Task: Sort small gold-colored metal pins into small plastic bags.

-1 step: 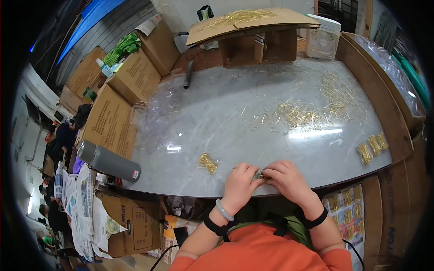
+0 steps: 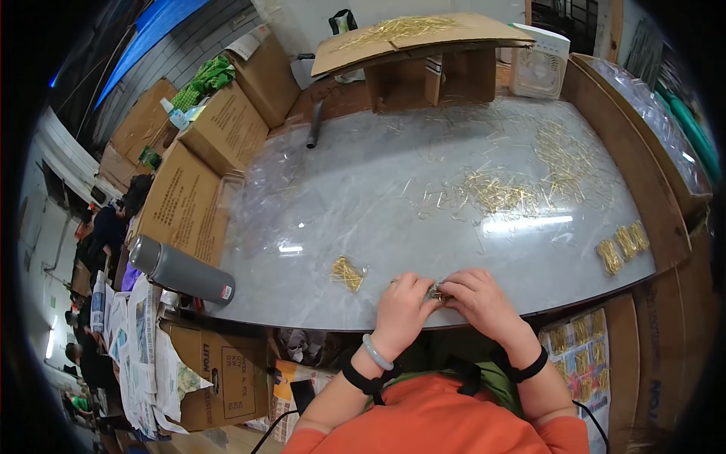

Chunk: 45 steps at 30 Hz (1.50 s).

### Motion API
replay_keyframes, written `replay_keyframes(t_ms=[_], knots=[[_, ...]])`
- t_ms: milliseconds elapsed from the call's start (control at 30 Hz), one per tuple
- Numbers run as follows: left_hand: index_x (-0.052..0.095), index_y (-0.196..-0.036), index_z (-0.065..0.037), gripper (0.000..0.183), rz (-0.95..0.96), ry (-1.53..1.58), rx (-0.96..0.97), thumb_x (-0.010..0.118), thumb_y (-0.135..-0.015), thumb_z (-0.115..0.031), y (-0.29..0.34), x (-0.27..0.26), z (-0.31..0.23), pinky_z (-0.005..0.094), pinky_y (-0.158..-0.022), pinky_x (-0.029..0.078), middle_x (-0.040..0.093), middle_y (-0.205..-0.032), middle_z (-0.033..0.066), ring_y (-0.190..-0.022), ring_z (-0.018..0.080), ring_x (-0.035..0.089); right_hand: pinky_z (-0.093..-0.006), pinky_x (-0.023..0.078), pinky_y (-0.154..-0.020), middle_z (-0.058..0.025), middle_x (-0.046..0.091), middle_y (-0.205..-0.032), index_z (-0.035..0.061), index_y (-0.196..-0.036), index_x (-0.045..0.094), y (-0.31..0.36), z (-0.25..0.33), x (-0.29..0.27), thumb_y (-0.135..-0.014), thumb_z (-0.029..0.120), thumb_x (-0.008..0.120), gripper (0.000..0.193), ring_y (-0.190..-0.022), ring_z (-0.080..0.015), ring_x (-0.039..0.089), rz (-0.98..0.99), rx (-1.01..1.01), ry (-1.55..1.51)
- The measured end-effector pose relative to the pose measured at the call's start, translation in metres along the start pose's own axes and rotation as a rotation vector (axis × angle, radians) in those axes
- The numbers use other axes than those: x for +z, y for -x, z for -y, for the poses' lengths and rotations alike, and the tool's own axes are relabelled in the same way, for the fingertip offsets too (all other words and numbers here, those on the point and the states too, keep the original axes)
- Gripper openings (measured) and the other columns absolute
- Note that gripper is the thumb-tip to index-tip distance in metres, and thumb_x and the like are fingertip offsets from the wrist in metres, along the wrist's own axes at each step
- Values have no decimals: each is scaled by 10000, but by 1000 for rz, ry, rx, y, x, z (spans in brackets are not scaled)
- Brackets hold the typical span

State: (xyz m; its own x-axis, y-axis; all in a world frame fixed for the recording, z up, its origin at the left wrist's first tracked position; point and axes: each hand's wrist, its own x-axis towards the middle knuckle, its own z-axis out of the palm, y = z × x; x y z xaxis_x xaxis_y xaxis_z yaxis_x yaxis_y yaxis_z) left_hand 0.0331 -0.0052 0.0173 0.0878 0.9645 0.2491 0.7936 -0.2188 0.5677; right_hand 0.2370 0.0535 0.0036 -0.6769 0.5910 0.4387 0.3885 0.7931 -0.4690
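Note:
My left hand point(image 2: 403, 304) and my right hand point(image 2: 475, 299) meet close to the table's front edge, fingertips pinched together. Between them is a small bundle of gold wire pieces point(image 2: 439, 295), mostly covered by the fingers; whether it has a clear wrapping I cannot make out. Left of my hands lies a small bunch of gold wire pieces point(image 2: 347, 273), seemingly in a clear bag. Farther off to the right, loose bent gold wires point(image 2: 503, 193) are heaped and scattered on the grey marbled tabletop point(image 2: 363, 204).
Several packed bundles point(image 2: 609, 257) sit at the table's right edge. A grey bottle point(image 2: 183, 271) leans at the left beside cardboard boxes point(image 2: 180, 200). Clear plastic bags point(image 2: 276, 193) spread nearby. At the back are a dark tube point(image 2: 315, 123), a cardboard stand point(image 2: 423, 45) and a white fan point(image 2: 540, 64).

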Motion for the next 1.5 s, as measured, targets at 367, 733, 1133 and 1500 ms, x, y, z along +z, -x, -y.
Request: replay_keyframes(t_ms=[367, 733, 1133, 1500], knots=[[654, -1259, -36, 480, 1, -47, 195, 804, -821, -165, 2, -14, 10, 441, -986, 461, 620, -1211, 150, -1171, 363, 531, -468, 432, -1116, -126, 568, -1336, 87, -1364, 539, -6, 9, -8, -837, 197, 790, 594, -1285, -349, 528, 20, -31, 144], [675, -1125, 4, 306, -160, 46, -19, 765, -846, -84, 8, 11, -8, 457, -822, 523, 649, -1012, 161, -940, 372, 636, -470, 469, -1020, -172, 526, -1227, 42, -1291, 539, -1, 11, 0, -838, 187, 785, 536, -1176, -400, 545, -14, 50, 69], [641, -1250, 2, 433, -188, 46, 54, 768, -847, -91, 18, 1, -2, 457, -970, 483, 646, -1185, 182, -1124, 394, 588, -473, 448, -1052, -156, 557, -1316, 31, -1327, 546, -2, 10, -6, -825, 231, 798, 596, -1259, -368, 526, -40, 44, 22], [642, -1222, -3, 410, -158, 69, 12, 765, -838, -75, 5, 15, -13, 452, -955, 477, 623, -1169, 185, -1078, 390, 576, -460, 444, -1071, -103, 604, -1315, 49, -1293, 603, -2, 3, -1, -870, 144, 739, 455, -1284, -327, 533, 2, 22, 99]])
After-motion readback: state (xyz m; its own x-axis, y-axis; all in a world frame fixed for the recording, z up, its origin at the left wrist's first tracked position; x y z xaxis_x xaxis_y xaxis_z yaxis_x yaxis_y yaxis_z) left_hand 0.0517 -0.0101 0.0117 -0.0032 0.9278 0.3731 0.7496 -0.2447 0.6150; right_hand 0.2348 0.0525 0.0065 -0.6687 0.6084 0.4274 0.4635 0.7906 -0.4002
